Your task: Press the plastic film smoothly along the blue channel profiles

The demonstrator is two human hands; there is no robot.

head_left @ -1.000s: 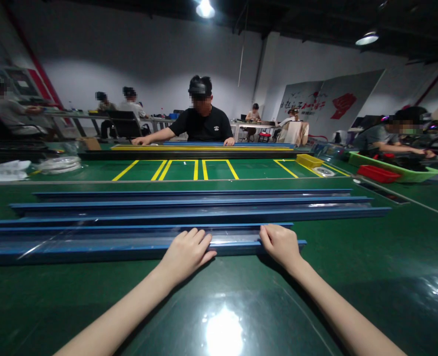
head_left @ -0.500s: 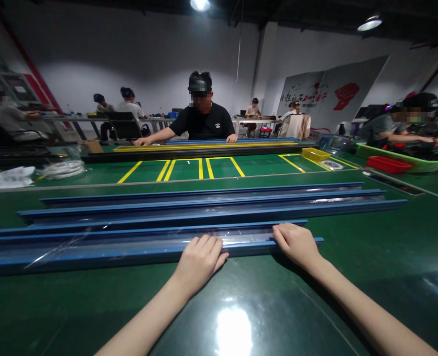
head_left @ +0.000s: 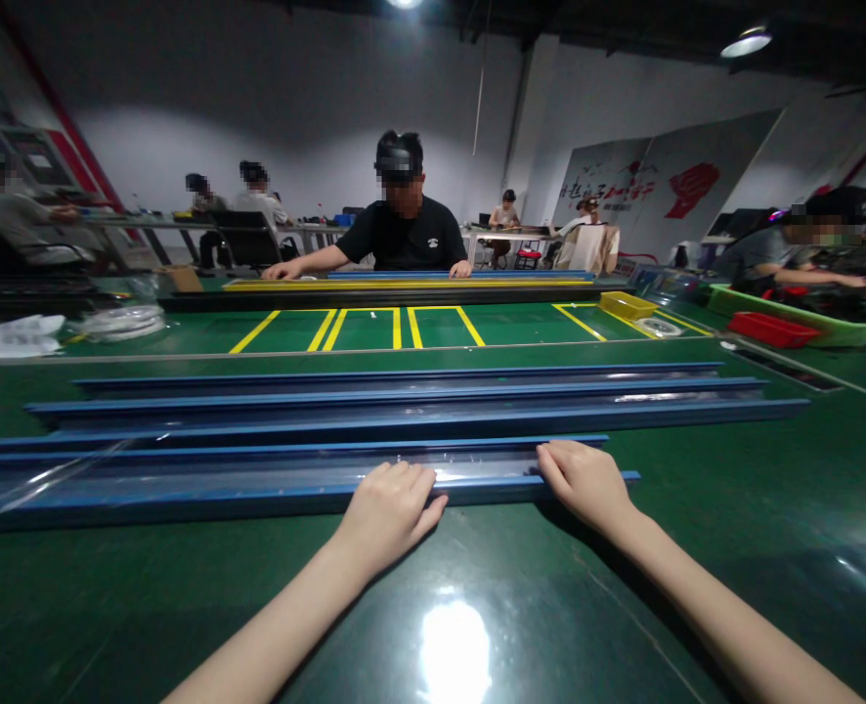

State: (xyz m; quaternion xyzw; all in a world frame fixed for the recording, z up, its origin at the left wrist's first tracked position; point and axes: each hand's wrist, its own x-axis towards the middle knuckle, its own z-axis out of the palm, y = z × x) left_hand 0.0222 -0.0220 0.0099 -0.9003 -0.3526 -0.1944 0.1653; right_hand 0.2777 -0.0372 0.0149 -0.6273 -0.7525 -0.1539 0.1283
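Note:
A long blue channel with clear film on it [head_left: 257,476] lies nearest me on the green table, running out of view at the left. My left hand [head_left: 390,506] is closed over its near edge, the fingertips hidden inside the channel. Near the channel's right end my right hand [head_left: 584,477] is closed on it, fingers curled and thumb alongside. Behind lie more blue channels [head_left: 418,406], side by side. A loose shiny strip of film [head_left: 59,476] crosses the near channel at the left.
Across the table a person in black [head_left: 404,230] rests both hands by yellow and black strips [head_left: 404,286]. Yellow tape marks the tabletop. A yellow tray [head_left: 626,306], red tray [head_left: 772,330] and green tray [head_left: 858,330] stand at right; coiled material [head_left: 123,323] lies left.
The view has tilted slightly. The shiny film strip at the left lies further left and lower. My left hand has shifted slightly left; my right hand stays at the channel's end.

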